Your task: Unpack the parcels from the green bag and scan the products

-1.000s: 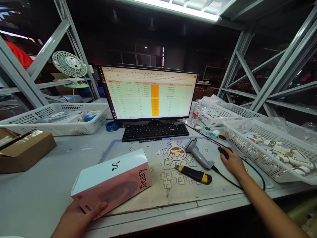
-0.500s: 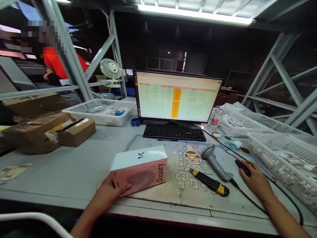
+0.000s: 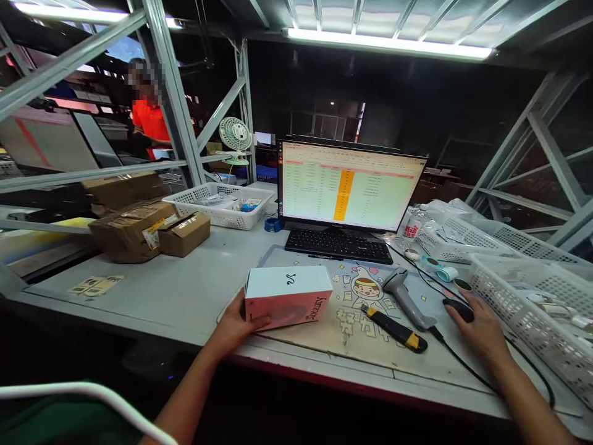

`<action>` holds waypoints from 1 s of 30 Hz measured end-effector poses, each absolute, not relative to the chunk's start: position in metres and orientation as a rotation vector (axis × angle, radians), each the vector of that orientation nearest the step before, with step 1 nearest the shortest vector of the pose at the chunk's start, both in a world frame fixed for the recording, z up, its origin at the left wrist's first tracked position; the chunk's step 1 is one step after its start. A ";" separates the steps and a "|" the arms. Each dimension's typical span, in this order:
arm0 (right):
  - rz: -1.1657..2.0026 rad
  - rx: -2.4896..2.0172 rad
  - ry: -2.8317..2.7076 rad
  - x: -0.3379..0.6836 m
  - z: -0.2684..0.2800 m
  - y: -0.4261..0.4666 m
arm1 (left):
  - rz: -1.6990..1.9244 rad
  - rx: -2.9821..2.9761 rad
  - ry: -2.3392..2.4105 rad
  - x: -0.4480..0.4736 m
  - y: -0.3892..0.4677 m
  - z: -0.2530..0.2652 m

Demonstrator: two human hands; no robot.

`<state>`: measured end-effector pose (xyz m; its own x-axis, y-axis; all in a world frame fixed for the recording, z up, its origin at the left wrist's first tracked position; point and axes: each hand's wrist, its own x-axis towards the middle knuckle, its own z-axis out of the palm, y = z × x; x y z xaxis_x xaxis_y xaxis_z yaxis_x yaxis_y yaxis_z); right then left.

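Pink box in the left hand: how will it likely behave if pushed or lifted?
The pink box will probably feel stiff, given its flat sides and straight edges. Its long, boxy shape should make it slide rather than roll. Weight is uncertain; its contents don't show.

Tabletop (image 3: 176, 296): desk mat (image 3: 324, 343) along front edge, centre to right. At mat's left side, product box (image 3: 287, 300), left hand (image 3: 235, 324) on its left end. Rightward: utility knife (image 3: 393, 329), scanner (image 3: 410, 301) just behind it, mouse (image 3: 458, 310) under right hand (image 3: 482, 332). Behind mat, keyboard (image 3: 338, 246), then monitor (image 3: 315, 185). Rear left: basket (image 3: 234, 218), cartons (image 3: 185, 236) beside it. Labels (image 3: 96, 285) nearer front-left corner. Right edge: bin (image 3: 514, 309).
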<state>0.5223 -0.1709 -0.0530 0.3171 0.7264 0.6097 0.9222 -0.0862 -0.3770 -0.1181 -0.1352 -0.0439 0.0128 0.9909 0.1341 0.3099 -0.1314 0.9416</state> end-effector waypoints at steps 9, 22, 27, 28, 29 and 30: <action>0.621 -1.403 -2.213 0.268 0.055 -0.280 | 0.974 1.865 1.025 -0.081 -0.204 -0.015; 0.750 -1.690 -1.773 0.304 0.035 -0.429 | 0.580 1.767 0.825 -0.019 -0.255 -0.097; 0.168 -1.789 -1.207 0.366 0.059 -0.529 | 0.613 1.661 0.709 -0.009 -0.253 -0.119; 0.006 -1.686 -1.040 0.383 0.062 -0.552 | 0.592 1.655 0.721 -0.011 -0.250 -0.126; -0.146 -1.540 -0.883 0.401 0.062 -0.574 | 0.567 1.648 0.742 -0.015 -0.246 -0.133; -0.291 -1.367 -0.734 0.417 0.060 -0.595 | 0.537 1.638 0.764 -0.019 -0.243 -0.141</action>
<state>0.4172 -0.5949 0.0599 0.7478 0.2211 0.6261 0.5903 0.2104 -0.7793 -0.0189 -0.2427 -0.1411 0.6788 0.7318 -0.0607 0.1899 -0.0950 0.9772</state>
